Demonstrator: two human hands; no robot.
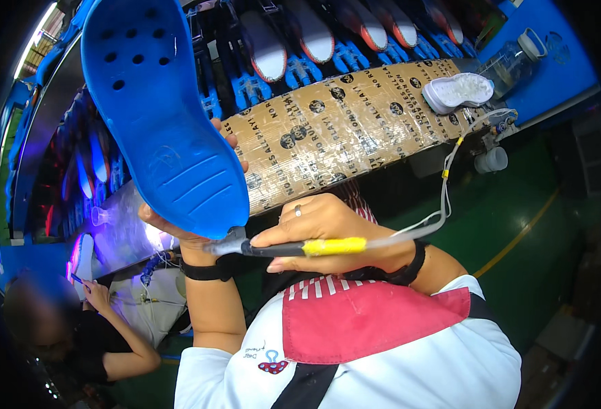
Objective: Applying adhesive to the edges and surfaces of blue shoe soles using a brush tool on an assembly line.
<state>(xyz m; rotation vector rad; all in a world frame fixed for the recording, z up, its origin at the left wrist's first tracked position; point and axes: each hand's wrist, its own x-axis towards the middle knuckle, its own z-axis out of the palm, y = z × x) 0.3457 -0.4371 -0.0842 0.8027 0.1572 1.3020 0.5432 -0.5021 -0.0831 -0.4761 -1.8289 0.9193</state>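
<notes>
My left hand (161, 221) grips a large blue shoe sole (171, 129) from behind, its fingers showing at both edges. The sole stands tilted with its heel toward me. Several round holes dot its forefoot, and curved ribs cross the heel. In my right hand (331, 221) is a brush (276, 247) with a black and yellow handle, held between thumb and fingers. A clear tube (413, 233) runs from the handle's end. The brush's grey tip (229, 244) meets the heel edge of the sole; whether it presses there I cannot tell.
Beyond my hands lies a cardboard-covered bench (341, 123). On it sits a white sole (458, 92), near a clear jug (512, 65). Behind, shoes (263, 51) rest on blue racks (300, 70). At left, a co-worker's hand (97, 296) works at another shoe (81, 258).
</notes>
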